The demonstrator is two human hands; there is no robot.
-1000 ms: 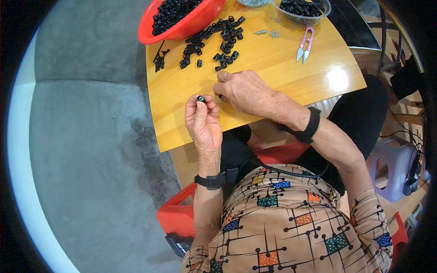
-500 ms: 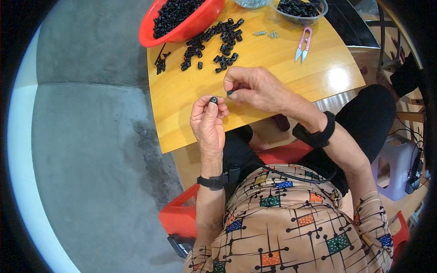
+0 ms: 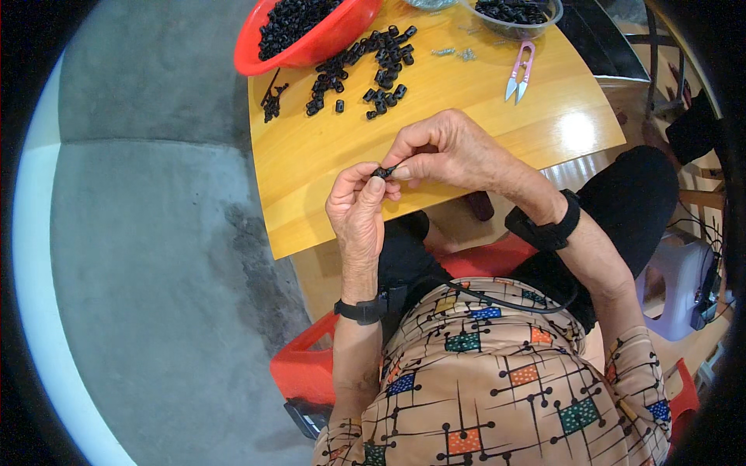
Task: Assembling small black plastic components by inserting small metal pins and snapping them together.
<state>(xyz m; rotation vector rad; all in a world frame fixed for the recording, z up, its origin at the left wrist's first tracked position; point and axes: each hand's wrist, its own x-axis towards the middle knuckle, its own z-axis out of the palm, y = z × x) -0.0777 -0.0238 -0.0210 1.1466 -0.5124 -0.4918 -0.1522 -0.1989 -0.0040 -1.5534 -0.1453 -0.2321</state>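
Just over the near edge of the yellow table, my left hand [image 3: 357,208] pinches a small black cord-lock barrel [image 3: 379,173] between thumb and fingers. My right hand [image 3: 449,151] reaches in from the right, its thumb and forefinger closed on a small black plunger piece [image 3: 391,170]. The two black pieces meet at the fingertips; how far one sits inside the other is hidden. Beyond my hands lie several loose black barrels [image 3: 391,71] in a scattered pile.
A red basin [image 3: 311,53] full of black parts stands at the far left of the table [image 3: 497,132]. Far right are a clear bowl [image 3: 519,31] of black pieces, small metal springs [image 3: 465,54] and pink-handled thread snips [image 3: 520,74]. Thin black bits [image 3: 273,101] lie at the left edge.
My right hand has moved left and down, bringing its black piece against the barrel in my left hand. The left hand has shifted slightly right, and the barrel's round opening is now covered.
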